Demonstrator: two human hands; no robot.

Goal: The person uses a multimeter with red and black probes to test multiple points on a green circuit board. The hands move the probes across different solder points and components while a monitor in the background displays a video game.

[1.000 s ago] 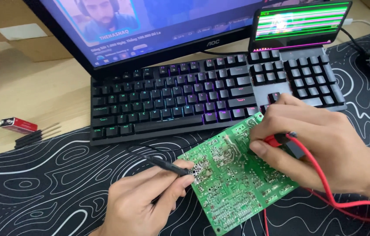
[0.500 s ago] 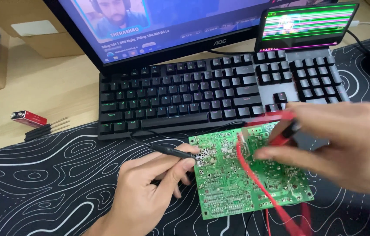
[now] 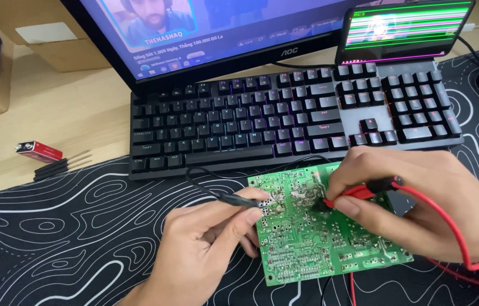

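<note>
Hands [image 3: 205, 243] press probes [image 3: 358, 191] (black, red) onto circuit board [image 3: 318, 238].

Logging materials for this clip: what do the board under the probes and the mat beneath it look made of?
Circuit board: rigid green laminate, glossy, dotted with silvery solder joints. Desk mat: looks like soft matte fabric, black with white wavy lines; the material underneath cannot be told.
</note>
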